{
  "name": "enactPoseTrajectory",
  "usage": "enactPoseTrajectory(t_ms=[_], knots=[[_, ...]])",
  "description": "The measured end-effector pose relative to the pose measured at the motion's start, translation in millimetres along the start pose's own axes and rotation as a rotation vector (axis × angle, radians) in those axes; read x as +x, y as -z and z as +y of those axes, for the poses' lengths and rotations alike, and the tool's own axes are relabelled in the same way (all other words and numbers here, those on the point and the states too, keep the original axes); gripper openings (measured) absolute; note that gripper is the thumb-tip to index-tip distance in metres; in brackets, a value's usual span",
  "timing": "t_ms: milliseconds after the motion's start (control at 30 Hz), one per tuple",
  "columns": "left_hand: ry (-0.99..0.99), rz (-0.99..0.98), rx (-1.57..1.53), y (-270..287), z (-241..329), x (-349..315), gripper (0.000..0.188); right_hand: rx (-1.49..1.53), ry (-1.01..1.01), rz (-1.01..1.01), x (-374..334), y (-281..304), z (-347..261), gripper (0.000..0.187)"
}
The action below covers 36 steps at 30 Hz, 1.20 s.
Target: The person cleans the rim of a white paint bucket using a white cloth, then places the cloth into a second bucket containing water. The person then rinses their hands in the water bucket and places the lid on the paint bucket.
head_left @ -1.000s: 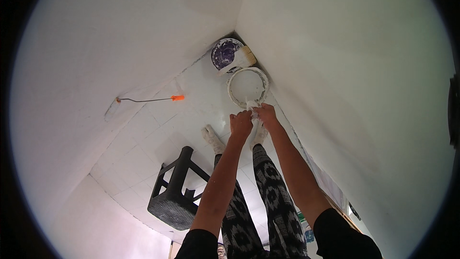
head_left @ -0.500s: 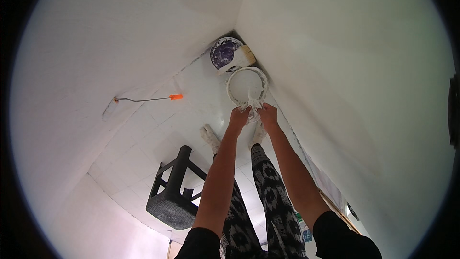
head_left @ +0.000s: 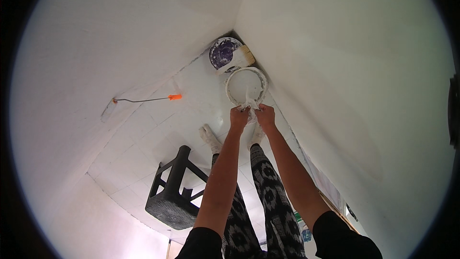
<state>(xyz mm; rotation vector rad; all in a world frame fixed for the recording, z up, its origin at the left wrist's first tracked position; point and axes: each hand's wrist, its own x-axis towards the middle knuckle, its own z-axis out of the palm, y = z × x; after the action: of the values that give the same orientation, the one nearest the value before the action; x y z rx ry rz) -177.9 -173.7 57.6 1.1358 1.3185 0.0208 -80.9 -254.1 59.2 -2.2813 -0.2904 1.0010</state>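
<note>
Both my hands are closed on a crumpled, whitish plastic bag [head_left: 251,107], thin and partly see-through, just at the near rim of a round bucket [head_left: 229,91]. My left hand [head_left: 239,116] pinches its left side and my right hand [head_left: 265,115] its right side, a small gap apart. White liquid fills the bucket, and dried white smears coat its rim. What the bag contains, if anything, I cannot make out. Beyond the bucket, a wide brush [head_left: 242,59] with pale bristles lies across a white-splashed purple round lid or container [head_left: 222,53].
A paint roller [head_left: 143,100] with an orange handle lies near the left wall [head_left: 96,43]. A black plastic stool [head_left: 175,208] lies on its side left of my legs. The right wall [head_left: 345,91] meets the left one behind the buckets. My covered feet stand on white tiles [head_left: 163,115].
My hands have shifted very slightly, still gripping the bag at the bucket's near rim. The bag's folds have changed shape a little. Nothing else has moved.
</note>
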Motion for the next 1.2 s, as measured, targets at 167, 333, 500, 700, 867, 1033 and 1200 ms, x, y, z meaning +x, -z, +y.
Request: enactPoseTrajectory(t_ms=[167, 333, 500, 700, 867, 1033, 1200], knots=[[-0.023, 0.006, 0.087, -2.2, -1.9, 1.6, 0.022, -0.024, 0.015, 0.028, -4.5, 0.7, -2.1, 0.022], [-0.091, 0.074, 0.144, -5.6, -4.2, 2.0, 0.025, -0.003, 0.094, 0.026, -1.2, -3.4, 7.8, 0.021], [-0.029, 0.044, 0.137, -5.8, -1.3, -0.9, 0.025, -0.058, 0.036, -0.007, -7.0, 1.4, -0.4, 0.022], [-0.188, 0.165, 0.286, -4.6, -6.4, -4.4, 0.025, -0.068, 0.042, -0.020, -12.7, -0.3, -7.3, 0.026], [-0.073, 0.108, 0.182, -4.4, 23.5, -17.0, 0.025, -0.097, 0.029, 0.005, -8.7, -0.4, 5.7, 0.030], [-0.121, 0.156, 0.217, -3.3, 23.1, -20.3, 0.028, -0.113, 0.010, -0.042, -13.4, 0.4, -4.7, 0.031], [-0.040, 0.062, 0.248, 0.0, 26.0, -19.1, 0.043, -0.063, -0.002, -0.080, -15.7, 3.2, -11.4, 0.030]])
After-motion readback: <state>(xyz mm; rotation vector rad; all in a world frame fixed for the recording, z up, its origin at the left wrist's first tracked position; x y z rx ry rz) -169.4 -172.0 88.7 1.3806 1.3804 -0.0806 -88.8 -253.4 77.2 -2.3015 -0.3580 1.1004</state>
